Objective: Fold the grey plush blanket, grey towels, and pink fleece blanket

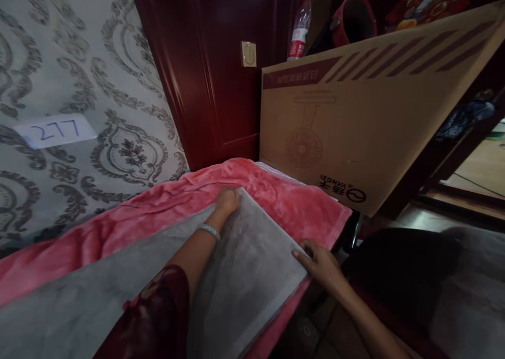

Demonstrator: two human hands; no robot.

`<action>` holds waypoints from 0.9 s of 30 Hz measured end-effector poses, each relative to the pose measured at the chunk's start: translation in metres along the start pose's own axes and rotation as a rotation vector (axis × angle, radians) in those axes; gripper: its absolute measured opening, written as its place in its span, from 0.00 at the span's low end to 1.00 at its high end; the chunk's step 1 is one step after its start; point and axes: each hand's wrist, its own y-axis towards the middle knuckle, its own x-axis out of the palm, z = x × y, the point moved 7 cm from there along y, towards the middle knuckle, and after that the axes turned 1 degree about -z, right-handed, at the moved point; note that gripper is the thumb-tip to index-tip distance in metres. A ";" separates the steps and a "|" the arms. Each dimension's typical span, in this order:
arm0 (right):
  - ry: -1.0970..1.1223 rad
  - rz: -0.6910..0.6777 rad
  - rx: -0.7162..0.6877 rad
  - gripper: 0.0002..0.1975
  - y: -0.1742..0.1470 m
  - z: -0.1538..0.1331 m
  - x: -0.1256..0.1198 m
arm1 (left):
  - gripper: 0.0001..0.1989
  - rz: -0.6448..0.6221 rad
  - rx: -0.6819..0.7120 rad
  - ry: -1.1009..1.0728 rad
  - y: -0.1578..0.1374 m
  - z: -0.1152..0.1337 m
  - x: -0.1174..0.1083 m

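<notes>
Number "277", handwritten, on white paper slip [56,130] against patterned wall [132,151]. Brand "YANGZI" with "扬子", inverted, on cardboard box [355,119]. Bottle label [298,41] and box's upper band [298,77]: lettering illegible.

Clear bottle [300,27], cardboard box [355,122], "277" label [57,131] on patterned wallpaper [130,151].

Head-worn view from above, forward and down, close over the gray cloth [252,259].

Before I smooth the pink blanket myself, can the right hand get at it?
Likely yes: the right hand is at the edge of the grey cloth, and the pink blanket lies just beyond, with nothing seen between.
</notes>
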 end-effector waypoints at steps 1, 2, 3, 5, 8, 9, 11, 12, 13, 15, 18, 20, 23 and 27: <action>0.001 0.003 0.003 0.20 -0.001 0.001 0.000 | 0.24 -0.007 -0.020 -0.013 0.011 -0.001 0.000; 0.002 0.006 0.004 0.20 -0.001 0.001 0.000 | 0.24 -0.019 -0.028 -0.029 0.021 -0.002 0.001; 0.006 0.008 0.002 0.20 -0.002 0.002 0.001 | 0.23 -0.037 -0.022 -0.048 0.029 -0.002 0.002; 0.018 0.013 -0.001 0.20 -0.004 0.004 0.002 | 0.18 -0.057 0.018 -0.088 0.040 -0.002 0.006; 0.029 0.038 -0.017 0.20 -0.007 0.006 0.002 | 0.13 -0.015 0.073 -0.128 0.042 0.000 0.012; 0.031 0.050 -0.025 0.21 -0.008 0.006 0.001 | 0.13 0.010 0.079 -0.134 0.040 0.000 0.015; 0.037 0.064 -0.054 0.21 -0.010 0.005 0.000 | 0.14 0.055 0.074 -0.137 0.034 -0.001 0.021; 0.042 0.067 -0.067 0.22 -0.011 0.004 0.000 | 0.14 0.072 0.069 -0.138 0.032 -0.001 0.025; 0.049 0.070 -0.079 0.22 -0.012 0.004 -0.001 | 0.14 0.087 0.065 -0.139 0.030 -0.001 0.028; 0.064 0.072 -0.096 0.22 -0.013 0.004 -0.001 | 0.14 0.104 0.064 -0.141 0.028 -0.001 0.033; 0.075 0.077 -0.101 0.22 -0.014 0.005 -0.001 | 0.13 0.097 0.073 -0.147 0.032 -0.002 0.037; 0.074 0.085 -0.097 0.22 -0.014 0.006 0.000 | 0.13 0.065 0.089 -0.156 0.038 -0.003 0.036; 0.070 0.100 -0.096 0.22 -0.013 0.006 0.000 | 0.12 -0.015 0.133 -0.190 0.046 -0.007 0.028; 0.066 0.105 -0.109 0.22 -0.011 0.006 0.001 | 0.13 -0.086 0.190 -0.230 0.040 -0.025 0.009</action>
